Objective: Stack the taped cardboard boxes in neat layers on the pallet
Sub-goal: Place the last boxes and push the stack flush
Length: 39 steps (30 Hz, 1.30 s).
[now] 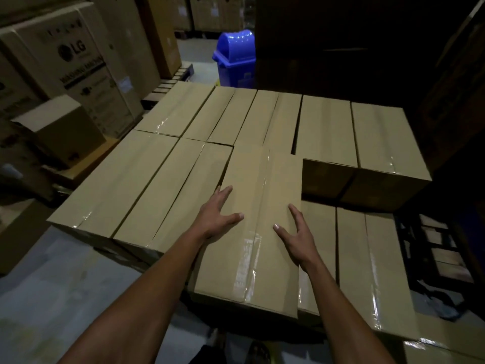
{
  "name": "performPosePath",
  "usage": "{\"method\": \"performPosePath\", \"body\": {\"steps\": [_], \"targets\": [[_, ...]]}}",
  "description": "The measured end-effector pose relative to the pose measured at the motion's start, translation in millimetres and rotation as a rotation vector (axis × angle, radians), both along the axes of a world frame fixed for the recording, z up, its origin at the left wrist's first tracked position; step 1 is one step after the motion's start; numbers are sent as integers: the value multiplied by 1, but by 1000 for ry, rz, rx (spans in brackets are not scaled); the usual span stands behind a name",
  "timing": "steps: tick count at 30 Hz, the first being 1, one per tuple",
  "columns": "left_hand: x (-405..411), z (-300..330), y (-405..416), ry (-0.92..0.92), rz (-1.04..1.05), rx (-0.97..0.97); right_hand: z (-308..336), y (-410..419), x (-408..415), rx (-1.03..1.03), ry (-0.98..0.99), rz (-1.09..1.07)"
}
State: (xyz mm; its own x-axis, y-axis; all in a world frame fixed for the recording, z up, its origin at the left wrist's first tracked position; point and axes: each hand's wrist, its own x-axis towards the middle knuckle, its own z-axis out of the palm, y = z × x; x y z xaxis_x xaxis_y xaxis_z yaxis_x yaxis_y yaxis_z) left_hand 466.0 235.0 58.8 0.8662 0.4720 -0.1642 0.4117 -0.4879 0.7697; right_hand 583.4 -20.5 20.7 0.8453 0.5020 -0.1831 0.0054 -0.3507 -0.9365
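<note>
Under the left hand [219, 214] and the right hand [294, 232] lies a taped box [262, 200] whose near end hangs over the row, hiding the front of the boxes below it. The pallet [430, 248] shows only as dark slats to the right of the right hand; the rest is buried under cardboard. Both forearms run off the bottom edge. Far beyond the hands, the stack on the right [367, 35] is lost in shadow, its faces unreadable. To the left of the left hand, the printed cartons [73, 56] are blurred, their small print illegible, and cut by the frame. Below the arms, dark footwear [258, 352] is barely made out.
</note>
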Motion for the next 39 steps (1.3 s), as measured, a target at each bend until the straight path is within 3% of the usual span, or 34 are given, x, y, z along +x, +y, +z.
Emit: {"method": "performPosePath", "body": {"steps": [14, 20, 27, 39], "targets": [[38, -58, 74, 117, -122, 72, -44, 61, 27, -131, 18, -3], [47, -81, 97, 229, -306, 256, -50, 83, 25, -242, 8, -28], [7, -78, 109, 266, -503, 364, -47, 94, -4, -253, 155, -239], [-75, -74, 98, 375, -876, 589, -38, 92, -52, -304, 226, -344]]}}
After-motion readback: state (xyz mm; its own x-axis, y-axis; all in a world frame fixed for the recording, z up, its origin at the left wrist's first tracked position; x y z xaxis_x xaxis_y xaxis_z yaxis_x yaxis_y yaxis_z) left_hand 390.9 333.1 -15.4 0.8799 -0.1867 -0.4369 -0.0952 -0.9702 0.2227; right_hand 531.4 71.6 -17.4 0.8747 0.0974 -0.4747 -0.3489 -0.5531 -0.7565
